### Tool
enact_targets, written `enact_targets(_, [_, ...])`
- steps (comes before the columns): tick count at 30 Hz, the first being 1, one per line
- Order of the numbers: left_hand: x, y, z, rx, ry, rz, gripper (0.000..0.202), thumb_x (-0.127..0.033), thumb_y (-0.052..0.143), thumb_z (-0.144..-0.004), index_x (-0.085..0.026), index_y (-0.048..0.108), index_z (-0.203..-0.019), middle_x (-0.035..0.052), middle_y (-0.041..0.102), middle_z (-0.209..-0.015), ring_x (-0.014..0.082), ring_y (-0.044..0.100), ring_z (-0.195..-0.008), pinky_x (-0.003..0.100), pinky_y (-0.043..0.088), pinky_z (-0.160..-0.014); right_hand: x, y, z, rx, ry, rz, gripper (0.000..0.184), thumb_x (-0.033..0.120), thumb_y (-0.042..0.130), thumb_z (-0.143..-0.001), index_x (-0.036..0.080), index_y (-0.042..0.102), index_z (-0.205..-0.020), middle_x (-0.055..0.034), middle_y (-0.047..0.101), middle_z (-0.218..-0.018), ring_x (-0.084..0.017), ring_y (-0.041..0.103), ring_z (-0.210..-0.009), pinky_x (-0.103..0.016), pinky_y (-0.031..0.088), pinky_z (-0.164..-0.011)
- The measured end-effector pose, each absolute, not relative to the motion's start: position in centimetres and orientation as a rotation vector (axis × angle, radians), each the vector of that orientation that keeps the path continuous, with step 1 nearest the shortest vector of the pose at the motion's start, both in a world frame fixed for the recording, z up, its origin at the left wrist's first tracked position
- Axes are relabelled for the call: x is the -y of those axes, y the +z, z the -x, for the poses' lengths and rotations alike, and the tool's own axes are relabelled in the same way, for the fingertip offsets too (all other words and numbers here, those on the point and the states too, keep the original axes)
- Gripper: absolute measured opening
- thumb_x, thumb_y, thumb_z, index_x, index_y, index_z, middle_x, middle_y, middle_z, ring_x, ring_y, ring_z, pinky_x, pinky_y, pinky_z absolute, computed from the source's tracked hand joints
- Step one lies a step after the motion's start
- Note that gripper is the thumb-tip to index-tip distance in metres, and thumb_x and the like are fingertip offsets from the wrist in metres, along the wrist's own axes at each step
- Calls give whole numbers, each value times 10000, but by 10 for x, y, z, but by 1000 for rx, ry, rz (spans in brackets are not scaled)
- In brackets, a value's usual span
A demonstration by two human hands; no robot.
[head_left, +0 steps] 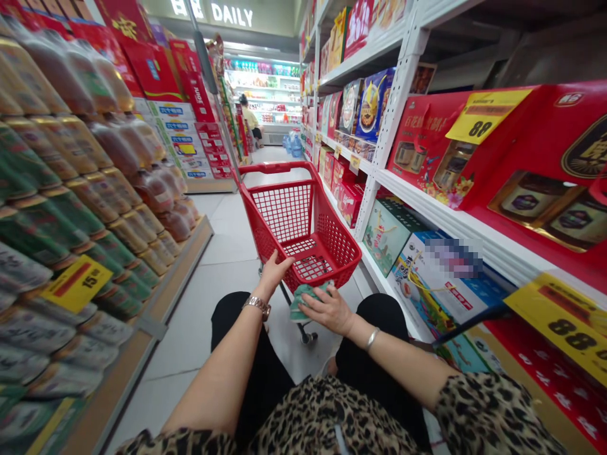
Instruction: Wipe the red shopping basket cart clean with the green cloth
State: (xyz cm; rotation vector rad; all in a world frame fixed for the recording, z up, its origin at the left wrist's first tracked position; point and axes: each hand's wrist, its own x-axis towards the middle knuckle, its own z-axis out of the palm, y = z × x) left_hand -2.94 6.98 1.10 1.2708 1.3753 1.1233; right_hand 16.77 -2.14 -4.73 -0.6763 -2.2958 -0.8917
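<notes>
While we are reaching down to the red plastic shopping cart (289,218) in the lower middle of the frame, our left hand (274,275) is lying across its rear rim with the fingers spread, and we cannot tell whether it is gripping the rim or only resting there. Our right hand (327,309) is lying palm-down on a crumpled green cloth (303,302) against the cart's lower rear edge, its fingers open, not clenched, though we cannot tell whether it is holding the cloth. The cart is standing on the white floor tiles (208,265) just in front of our black trousers (244,322), and our leopard-print sleeves (488,411) are reaching into the lower corners.

To the left, shelves of plastic-wrapped bottles (80,145) are lining the aisle, with a yellow price tag (76,284) showing 15. To the right, white metal shelving (403,82) is carrying red gift boxes (521,170) and blue-and-white boxes (450,291), with yellow price tags (566,325) showing 88. At the far end, upper middle, another person (249,120) is standing near lit shelves (263,88), beneath a sign reading DAILY (232,14).
</notes>
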Motion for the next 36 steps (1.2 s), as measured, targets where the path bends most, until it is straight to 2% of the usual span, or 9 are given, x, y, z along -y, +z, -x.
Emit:
enact_targets(5, [-66, 18, 48, -1284, 1140, -1236, 557, -353, 712, -709, -170, 654, -1232, 86, 755, -1196, 243, 704, -1085, 365, 551, -986, 21, -45, -192, 2293, -859, 731, 236, 207, 631, -962, 300, 710, -1164, -14, 733, -1186, -214, 549, -1104, -394, 321, -921])
enact_targets(15, [-66, 17, 68, -1262, 1149, -1172, 658, -371, 774, -654, -173, 658, -1271, 109, 734, -1247, 279, 671, -1171, 402, 517, -1050, 39, -38, -275, 2125, -854, 1312, 363, 53, 624, -879, 286, 753, -1125, -64, 739, -1154, -237, 525, -1017, -368, 319, -827])
enact_targets(20, [-69, 16, 72, -1246, 1149, -1152, 728, -371, 822, -619, -178, 645, -1299, 117, 748, -1215, 295, 671, -1171, 428, 510, -1054, 55, -21, -231, 2151, -794, 948, 323, 118, 644, -914, 311, 734, -1157, -45, 736, -1149, -219, 539, -1075, -369, 342, -903])
enact_targets(25, [-69, 17, 77, -1246, 1133, -1153, 755, -363, 837, -614, -169, 631, -1314, 133, 751, -1203, 301, 684, -1145, 447, 519, -1025, 49, -17, -156, 2271, -724, 601, 242, 241, 659, -953, 354, 709, -1161, 0, 710, -1238, -194, 548, -1138, -386, 335, -960])
enact_targets(30, [-62, 24, 88, -1269, 1109, -1170, 717, -398, 811, -642, -203, 645, -1312, 119, 748, -1220, 320, 670, -1178, 463, 508, -1026, 30, -19, -131, 2260, -740, 633, 193, 257, 628, -980, 339, 718, -1130, 13, 719, -1224, -193, 555, -1106, -375, 336, -906])
enact_targets(36, [-57, 31, 100, -1360, 1047, -1166, 649, -426, 781, -652, -259, 690, -1273, 101, 751, -1224, 343, 649, -1213, 482, 468, -1070, 36, -28, -175, 2247, -707, 770, 235, 216, 636, -967, 320, 717, -1162, -13, 721, -1228, -200, 542, -1117, -361, 343, -911])
